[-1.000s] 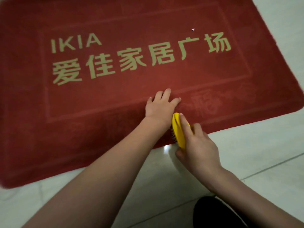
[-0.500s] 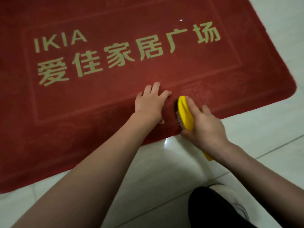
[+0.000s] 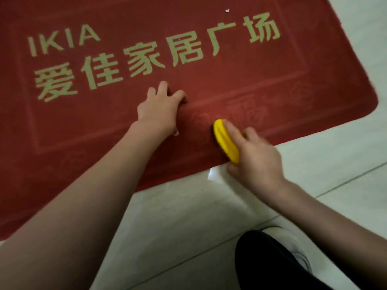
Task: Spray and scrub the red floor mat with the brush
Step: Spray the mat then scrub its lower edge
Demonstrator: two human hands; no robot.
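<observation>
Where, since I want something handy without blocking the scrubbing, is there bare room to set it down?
Free: the floor tiles between the near edge of the mat and the dark knee; the mat's left stretch below the lettering. Crowded: between the left hand and the brush in the right hand.

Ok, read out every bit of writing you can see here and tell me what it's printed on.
"IKIA": pale letters on the red floor mat, top row.
"爱佳家居广场": larger pale characters on the same mat, in the row below.
Embossed red character on the mat, beside the yellow brush: too faint to read.
The yellow brush shows no lettering.
</observation>
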